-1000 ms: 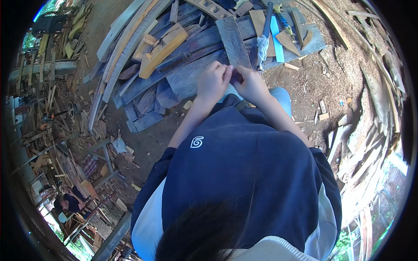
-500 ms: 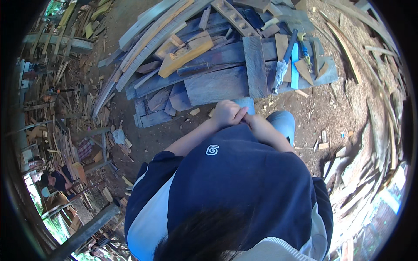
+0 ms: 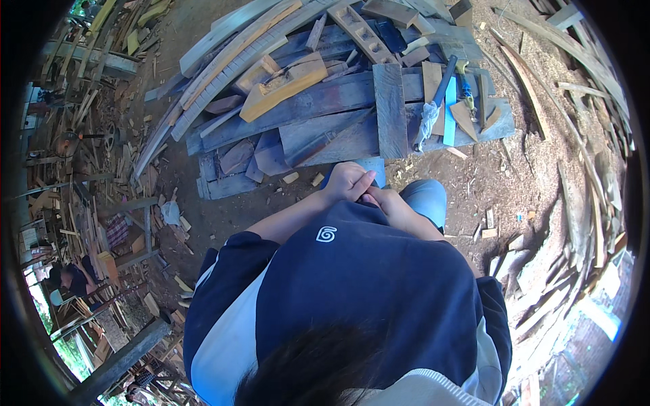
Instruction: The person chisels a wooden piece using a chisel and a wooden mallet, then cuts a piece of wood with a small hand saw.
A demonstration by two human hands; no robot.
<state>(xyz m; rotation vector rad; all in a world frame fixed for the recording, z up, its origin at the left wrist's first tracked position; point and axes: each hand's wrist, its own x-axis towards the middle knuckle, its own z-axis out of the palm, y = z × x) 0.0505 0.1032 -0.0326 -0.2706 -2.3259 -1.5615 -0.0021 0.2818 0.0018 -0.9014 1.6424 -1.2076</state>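
My left hand [image 3: 349, 181] and my right hand [image 3: 394, 204] meet in front of my dark blue shirt, just above my knees. The fingers of both are curled in and touch each other; whatever may be between them is hidden. Beyond them stands a low workbench of weathered planks [image 3: 338, 139]. A short board [image 3: 390, 111] lies across its near edge. To its right are a dark-handled tool wrapped in pale plastic [image 3: 428, 122], a blue strip [image 3: 449, 111] and a tool with a yellow-and-blue handle [image 3: 464, 81]. Neither hand touches the bench.
A yellowish notched wood block [image 3: 284, 88] and a piece with square holes [image 3: 362, 34] lie on the bench. Long boards [image 3: 230, 61] slant along its left side. Scrap wood is heaped at the left, and long slabs [image 3: 592, 183] curve along the right. Far left, another person [image 3: 71, 277] appears.
The whole view has shifted slightly, so the bench sits a little further left. My hands stay together, with the fingers slightly rearranged. A dark diagonal band now crosses the near plank.
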